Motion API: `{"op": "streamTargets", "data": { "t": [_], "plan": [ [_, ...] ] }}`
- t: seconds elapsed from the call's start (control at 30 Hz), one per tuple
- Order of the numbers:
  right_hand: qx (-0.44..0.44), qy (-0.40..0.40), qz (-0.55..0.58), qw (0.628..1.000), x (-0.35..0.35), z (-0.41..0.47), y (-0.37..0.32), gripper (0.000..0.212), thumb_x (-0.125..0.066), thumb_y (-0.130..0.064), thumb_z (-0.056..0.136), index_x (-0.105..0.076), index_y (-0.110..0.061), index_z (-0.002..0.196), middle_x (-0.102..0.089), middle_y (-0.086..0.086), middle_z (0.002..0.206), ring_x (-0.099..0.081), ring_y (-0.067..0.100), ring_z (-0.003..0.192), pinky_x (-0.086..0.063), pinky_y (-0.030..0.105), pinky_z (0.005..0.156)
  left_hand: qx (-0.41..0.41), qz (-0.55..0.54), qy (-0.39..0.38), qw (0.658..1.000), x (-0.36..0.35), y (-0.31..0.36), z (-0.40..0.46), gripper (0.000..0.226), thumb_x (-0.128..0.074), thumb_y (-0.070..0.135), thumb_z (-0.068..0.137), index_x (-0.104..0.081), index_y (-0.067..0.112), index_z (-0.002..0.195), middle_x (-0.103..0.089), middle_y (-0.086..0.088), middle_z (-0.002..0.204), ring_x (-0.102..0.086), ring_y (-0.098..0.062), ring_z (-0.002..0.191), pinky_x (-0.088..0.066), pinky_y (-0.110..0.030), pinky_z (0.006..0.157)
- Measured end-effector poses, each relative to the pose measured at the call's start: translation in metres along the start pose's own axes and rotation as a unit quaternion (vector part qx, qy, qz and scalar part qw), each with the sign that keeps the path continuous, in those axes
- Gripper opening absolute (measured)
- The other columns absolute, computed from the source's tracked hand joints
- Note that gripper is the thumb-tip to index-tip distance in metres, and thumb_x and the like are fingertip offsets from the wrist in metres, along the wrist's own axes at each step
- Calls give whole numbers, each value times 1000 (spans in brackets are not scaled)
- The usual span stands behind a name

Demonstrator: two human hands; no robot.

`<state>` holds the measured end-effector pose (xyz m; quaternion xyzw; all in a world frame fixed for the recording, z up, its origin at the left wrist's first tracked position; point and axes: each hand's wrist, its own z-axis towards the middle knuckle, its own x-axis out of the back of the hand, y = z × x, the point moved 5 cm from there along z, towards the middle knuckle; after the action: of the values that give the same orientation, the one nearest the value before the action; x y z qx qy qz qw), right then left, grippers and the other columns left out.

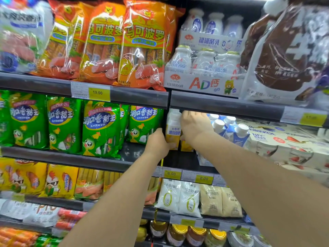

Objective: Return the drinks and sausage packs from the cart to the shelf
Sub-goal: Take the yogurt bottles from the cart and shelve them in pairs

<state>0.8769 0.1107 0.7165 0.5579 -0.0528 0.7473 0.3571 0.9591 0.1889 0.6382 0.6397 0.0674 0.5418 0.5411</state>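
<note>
Yellow-and-white drink carton [173, 130] stands upright on the second shelf [179, 158], pinched low between the left hand [157, 142]'s thumb and fingers. Just right of those fingers, the right hand [194, 126] curls over a second yellow carton [186, 146]; whether its fingers grip cannot be told. Green sausage packs [99, 129] hang left.

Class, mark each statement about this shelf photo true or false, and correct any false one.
1. The left hand holds the yellow drink carton. True.
2. The right hand rests on the orange sausage packs. False: it is at the carton's top, one shelf lower.
3. The green sausage packs stand left of the carton. True.
4. The yellow price tag under the orange packs reads 6.00. False: it reads 19.90.
</note>
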Motion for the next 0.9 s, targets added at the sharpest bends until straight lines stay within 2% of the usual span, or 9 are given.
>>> {"op": "streamTargets", "data": {
  "t": [0.13,0.27,0.37,0.47,0.53,0.63,0.7,0.8,0.9],
  "plan": [
    [0,17,43,999,-1,-25,-5,53,-67,-31,88,-48,-7,130,-55,12,127,-52,28,118,-44,37,97,5,34,-23,999,15,-2,-15,82,-74,37,85,-34,6,148,-53,-13,142,-49,-28,130,-43,-38,102],
    [-7,57,89,994,16,-51,-3,52,-62,-35,90,-47,-8,131,-53,10,127,-48,26,121,-42,37,102,12,85,-66,994,27,-1,-31,86,-67,50,86,-28,10,151,-47,-14,146,-46,-30,133,-44,-42,105],
    [-4,50,110,993,32,-70,-4,63,-58,-41,92,-40,-6,141,-48,12,139,-43,28,132,-38,38,107,10,117,-68,991,35,5,-43,82,-62,53,88,-30,10,150,-46,-15,145,-47,-30,131,-46,-42,102],
    [12,50,118,992,43,-104,-1,63,-54,-51,92,-45,-7,135,-55,10,131,-50,27,125,-41,37,102,-46,160,-105,980,36,22,-62,68,-57,51,92,-43,7,142,-56,-14,137,-52,-28,125,-46,-33,94],
    [8,26,129,991,42,-130,11,57,-49,-55,93,-50,-9,128,-59,8,125,-53,27,120,-43,36,99,-80,212,-151,962,33,37,-80,62,-50,54,95,-50,7,136,-61,-12,130,-57,-27,118,-44,-30,87],
    [-22,2,156,988,38,-167,46,52,-43,-57,95,-56,-13,119,-62,6,117,-55,25,114,-44,36,95,-110,296,-192,929,18,60,-100,70,-44,63,92,-48,9,137,-56,-11,135,-55,-27,118,-46,-37,95],
    [-47,-23,161,986,29,-196,78,55,-40,-59,95,-56,-12,120,-62,6,115,-56,25,112,-45,36,91,-137,334,-207,909,-2,78,-113,73,-43,66,91,-47,9,136,-54,-12,135,-54,-29,118,-47,-41,96],
    [-94,-73,130,984,8,-247,141,64,-36,-64,94,-50,-12,130,-59,8,124,-54,27,118,-45,38,92,-191,369,-222,882,-47,118,-141,80,-41,71,88,-43,11,139,-51,-13,138,-50,-32,122,-46,-48,100],
    [-157,-125,118,973,-8,-303,206,75,-36,-69,91,-44,-10,138,-52,11,138,-48,28,127,-44,40,99,-240,411,-244,845,-105,157,-174,85,-36,72,89,-30,13,150,-38,-13,152,-37,-34,137,-36,-52,110]
  ]
}}
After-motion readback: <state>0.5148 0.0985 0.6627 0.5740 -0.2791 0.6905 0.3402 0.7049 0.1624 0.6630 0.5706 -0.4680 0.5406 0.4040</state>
